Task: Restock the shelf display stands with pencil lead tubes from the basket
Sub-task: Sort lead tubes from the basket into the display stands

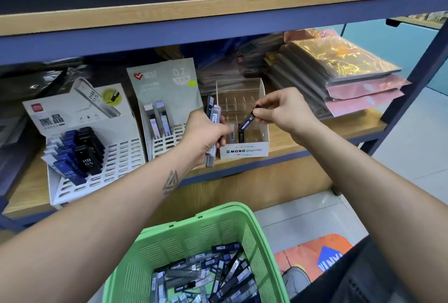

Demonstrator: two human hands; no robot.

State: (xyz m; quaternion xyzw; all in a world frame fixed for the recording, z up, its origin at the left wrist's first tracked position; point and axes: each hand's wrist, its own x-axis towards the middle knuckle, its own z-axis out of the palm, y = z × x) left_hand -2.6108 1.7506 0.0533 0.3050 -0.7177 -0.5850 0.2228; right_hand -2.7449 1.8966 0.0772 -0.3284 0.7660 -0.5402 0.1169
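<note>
Few tubes stand placed; right hand [283,106] pinches one tube [247,121], left hand [206,135] grips several; basket [194,237] remains well filled.

Bare forearms — triangular tattoo [170,182] on the left.

Green basket [194,237]: perforated moulded plastic, slight sheen. Lead tubes [213,276] inside: glossy hard plastic, dark and clear. Shelf board [315,133]: wood-grain laminate, matt; frame [242,171] painted blue-grey metal. Display stands [97,157]: printed white card, slotted. Mono stand [244,150]: card base, clear acrylic back. Stacked packs [339,65]: crinkled, iridescent glossy film. Floor [400,157]: smooth shiny tiles.
</note>
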